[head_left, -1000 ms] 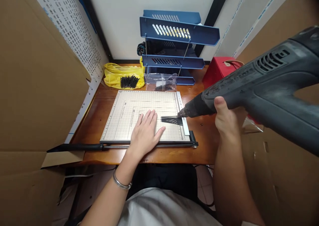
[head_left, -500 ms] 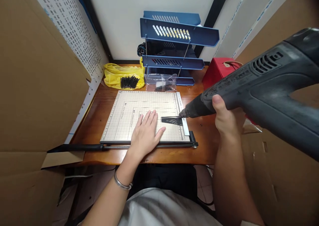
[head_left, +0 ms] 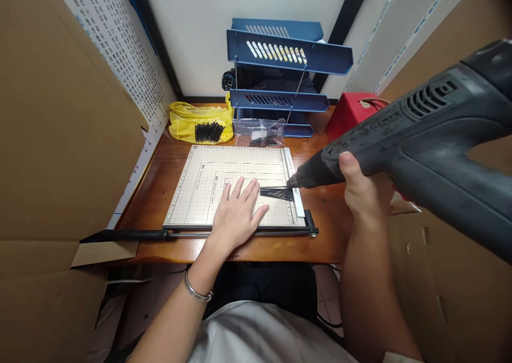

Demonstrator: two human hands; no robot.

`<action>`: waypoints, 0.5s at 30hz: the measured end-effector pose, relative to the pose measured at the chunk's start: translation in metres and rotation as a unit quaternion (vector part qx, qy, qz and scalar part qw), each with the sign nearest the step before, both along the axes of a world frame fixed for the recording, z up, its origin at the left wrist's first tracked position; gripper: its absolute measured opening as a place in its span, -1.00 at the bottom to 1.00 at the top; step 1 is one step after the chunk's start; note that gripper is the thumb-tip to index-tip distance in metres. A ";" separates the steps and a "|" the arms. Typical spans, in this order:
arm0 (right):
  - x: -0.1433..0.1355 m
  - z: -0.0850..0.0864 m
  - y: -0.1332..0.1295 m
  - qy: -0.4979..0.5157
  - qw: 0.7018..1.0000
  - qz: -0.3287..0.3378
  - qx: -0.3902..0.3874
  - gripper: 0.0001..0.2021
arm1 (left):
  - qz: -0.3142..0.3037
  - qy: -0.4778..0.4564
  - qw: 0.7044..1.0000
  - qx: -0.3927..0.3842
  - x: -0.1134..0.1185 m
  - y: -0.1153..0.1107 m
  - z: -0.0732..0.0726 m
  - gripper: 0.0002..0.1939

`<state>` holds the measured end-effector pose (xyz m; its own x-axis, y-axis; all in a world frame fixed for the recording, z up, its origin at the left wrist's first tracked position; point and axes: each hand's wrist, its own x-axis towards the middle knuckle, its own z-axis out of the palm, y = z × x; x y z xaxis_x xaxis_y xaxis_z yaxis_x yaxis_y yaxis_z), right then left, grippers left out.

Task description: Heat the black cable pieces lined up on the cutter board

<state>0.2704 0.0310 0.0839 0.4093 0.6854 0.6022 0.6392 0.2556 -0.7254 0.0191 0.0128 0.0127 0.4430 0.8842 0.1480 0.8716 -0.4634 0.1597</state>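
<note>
My left hand (head_left: 237,214) lies flat on the cream gridded board of a paper cutter (head_left: 192,192), fingers spread and holding nothing. Its fingertips are near the left ends of a row of thin black strips (head_left: 277,193). My right hand (head_left: 360,190) grips a large black heat gun (head_left: 372,134), thumb on the near side of the barrel and the other fingers hidden behind it. The gun's nozzle points down-left, just over the right ends of the strips, beside the cutter's white edge strip.
Behind the cutter are a yellow bag (head_left: 180,123) with a pile of short black pieces (head_left: 209,132), a clear plastic bag (head_left: 260,132) and a blue tiered tray (head_left: 276,101). A red box (head_left: 346,112) stands back right. Cardboard walls (head_left: 52,139) flank the wooden table (head_left: 280,251).
The fingers of my left hand have shifted slightly right, close to the strips' left ends. The heat gun has barely moved over the strips.
</note>
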 end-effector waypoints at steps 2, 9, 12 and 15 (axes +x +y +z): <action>-0.001 0.001 -0.002 -0.004 1.000 -0.010 0.009 -0.39 | 0.000 0.003 1.000 -0.003 0.000 0.000 0.000 -0.32; -0.001 -0.002 0.001 0.017 0.999 0.009 -0.026 -0.40 | 0.000 0.003 1.000 -0.013 -0.001 0.000 0.000 -0.31; -0.002 -0.001 0.002 0.000 1.000 0.008 -0.009 -0.36 | 0.000 0.000 1.000 -0.012 -0.001 0.000 0.000 -0.31; 0.001 -0.001 -0.003 -0.008 1.000 0.016 0.006 -0.38 | 0.003 -0.007 1.000 -0.005 0.000 0.000 -0.001 -0.32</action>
